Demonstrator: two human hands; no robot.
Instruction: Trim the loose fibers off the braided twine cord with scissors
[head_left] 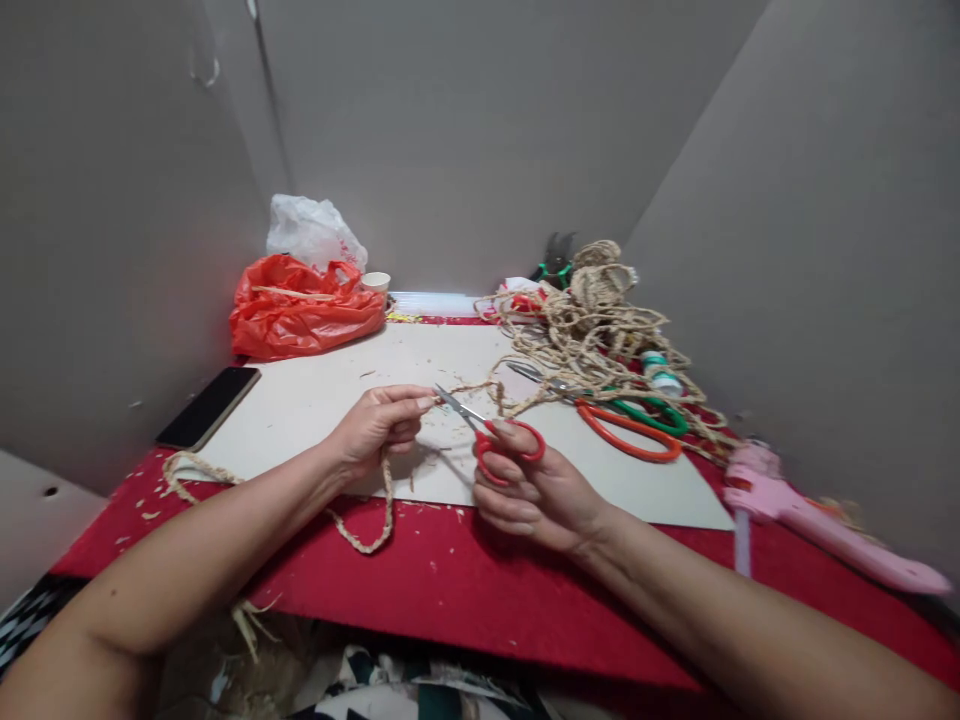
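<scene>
My left hand (384, 425) pinches a braided straw cord (387, 500) between thumb and fingers over the white board (292, 390). One length of the cord hangs below the hand in a loop, and another runs off to the right toward the tangled pile. My right hand (529, 485) has its fingers in the red handles of small scissors (472, 415). The blades point up and left, with their tips right by the left fingertips and the cord. Whether the blades touch the cord I cannot tell.
Tangled braided cord (600, 330) is heaped at the back right, beside large orange-handled scissors (630, 432) and green-handled ones (652, 408). A pink glue gun (825, 525) lies at the right edge. A phone (210, 408) and a red plastic bag (300, 310) are at the left.
</scene>
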